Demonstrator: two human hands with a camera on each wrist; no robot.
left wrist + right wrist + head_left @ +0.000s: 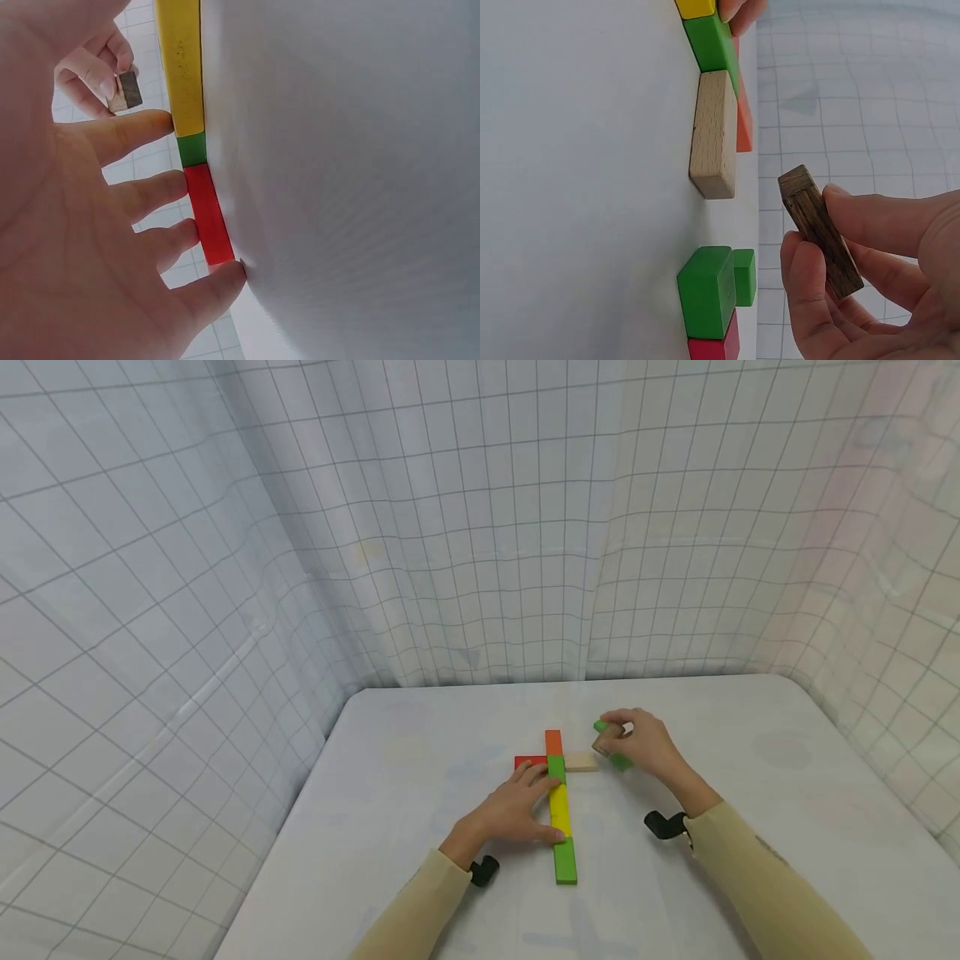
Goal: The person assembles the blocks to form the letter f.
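Observation:
My right hand (641, 745) pinches a dark brown wooden block (821, 232) between thumb and fingers, raised over the right part of the layout. With fingers spread, my left hand (517, 810) touches the left side of a column of blocks. From far to near, that column has an orange block (553, 742), a green block (556, 767), a yellow block (560, 812) and another green block (566, 860). A red block (210, 214) extends left from the upper green one, by the left fingertips. Opposite it, a pale wood block (581, 762) extends right.
Beneath the right hand are a loose green block (705, 292), a smaller-looking green block (744, 277) and a pinkish-red block (714, 349). The white table (405, 760) is bordered by grid-patterned curtains (480, 527) at the back and sides.

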